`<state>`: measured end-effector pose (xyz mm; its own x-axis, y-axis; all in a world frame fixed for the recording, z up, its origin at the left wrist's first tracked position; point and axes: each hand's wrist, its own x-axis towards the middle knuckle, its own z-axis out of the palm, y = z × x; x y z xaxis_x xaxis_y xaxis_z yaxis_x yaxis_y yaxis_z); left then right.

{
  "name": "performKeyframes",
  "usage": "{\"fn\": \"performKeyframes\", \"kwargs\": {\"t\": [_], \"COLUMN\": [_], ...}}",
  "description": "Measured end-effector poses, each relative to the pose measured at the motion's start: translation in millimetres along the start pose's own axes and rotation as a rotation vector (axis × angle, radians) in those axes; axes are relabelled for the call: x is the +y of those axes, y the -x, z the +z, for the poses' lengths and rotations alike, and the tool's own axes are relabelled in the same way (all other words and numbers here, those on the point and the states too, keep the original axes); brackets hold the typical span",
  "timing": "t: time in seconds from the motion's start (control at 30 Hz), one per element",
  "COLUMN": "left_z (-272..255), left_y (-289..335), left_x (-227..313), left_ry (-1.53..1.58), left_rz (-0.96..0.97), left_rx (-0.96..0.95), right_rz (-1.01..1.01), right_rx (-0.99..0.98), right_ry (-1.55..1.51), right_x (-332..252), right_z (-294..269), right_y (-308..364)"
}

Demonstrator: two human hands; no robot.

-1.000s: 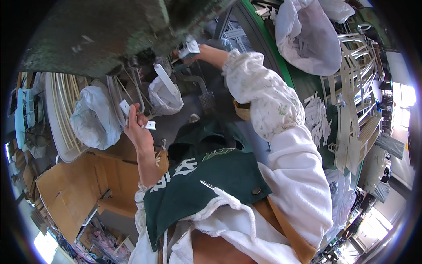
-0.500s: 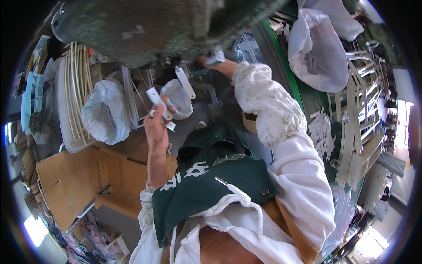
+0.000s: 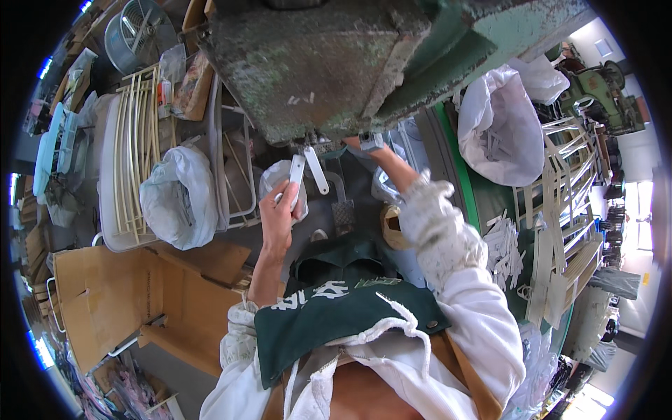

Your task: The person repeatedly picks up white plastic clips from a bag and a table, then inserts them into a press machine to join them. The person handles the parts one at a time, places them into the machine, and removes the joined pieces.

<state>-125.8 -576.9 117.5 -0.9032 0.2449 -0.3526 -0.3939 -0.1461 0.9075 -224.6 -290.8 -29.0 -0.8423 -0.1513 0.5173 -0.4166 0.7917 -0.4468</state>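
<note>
My left hand (image 3: 281, 210) is closed around a white flat strip (image 3: 297, 175) that has a small hole near its end. Just right of it, a second white strip (image 3: 316, 170) with rounded ends and a hole slants down from the underside of a worn green machine (image 3: 315, 77). The two strips lie close together; I cannot tell if they touch. My right hand (image 3: 359, 148) reaches in under the machine, beside a small silvery metal part (image 3: 372, 142). Its fingers are mostly hidden there.
Left stand a white bag (image 3: 178, 199), a rack of pale rods (image 3: 133, 154) and an open cardboard box (image 3: 168, 294). A white sack (image 3: 500, 133) and a pile of white strips (image 3: 502, 252) lie right. Below the machine is a foot pedal (image 3: 343, 213).
My left hand has moved right and turned its strip more upright, close to the strip at the machine. The view has shifted, showing more of the machine. My right hand stays under it.
</note>
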Motion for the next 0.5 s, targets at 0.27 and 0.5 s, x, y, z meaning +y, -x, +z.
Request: {"fn": "performKeyframes", "kwargs": {"t": [0.27, 0.5], "left_z": [-21, -11], "left_y": [0, -6], "left_x": [1, 23], "left_ry": [0.083, 0.004], "left_rz": [0.078, 0.166], "left_rx": [0.016, -0.070], "right_rz": [0.789, 0.625], "right_rx": [-0.263, -0.054], "right_ry": [-0.836, -0.730], "right_x": [-161, -201], "right_z": [-65, -93], "right_y": [-45, -40]}}
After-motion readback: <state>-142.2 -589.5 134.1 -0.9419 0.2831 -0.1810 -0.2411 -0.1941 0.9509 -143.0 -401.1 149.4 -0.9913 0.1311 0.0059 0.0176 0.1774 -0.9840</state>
